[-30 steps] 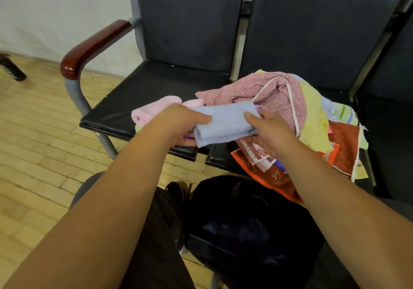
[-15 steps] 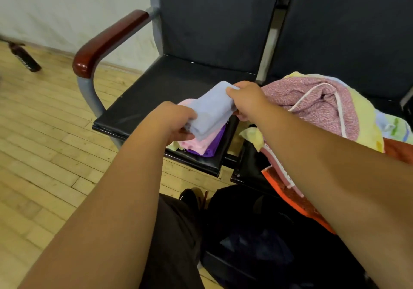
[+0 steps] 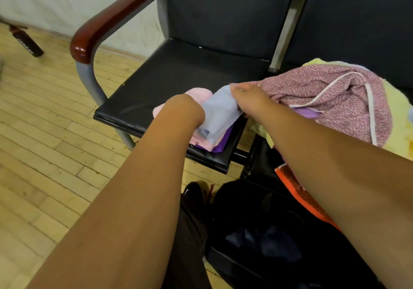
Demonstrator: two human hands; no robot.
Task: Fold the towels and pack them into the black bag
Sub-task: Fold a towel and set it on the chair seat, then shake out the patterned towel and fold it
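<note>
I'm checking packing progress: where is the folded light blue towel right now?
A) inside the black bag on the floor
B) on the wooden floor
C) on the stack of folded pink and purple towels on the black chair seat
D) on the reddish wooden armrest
C: the folded light blue towel lies atop the folded pink towel and purple towel on the black chair seat, with the right hand pinching its far end.

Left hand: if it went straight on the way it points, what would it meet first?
Most likely the pink towel just beyond the left hand, in the folded stack; past it, bare chair seat. Depth is hard to judge from one view.
</note>
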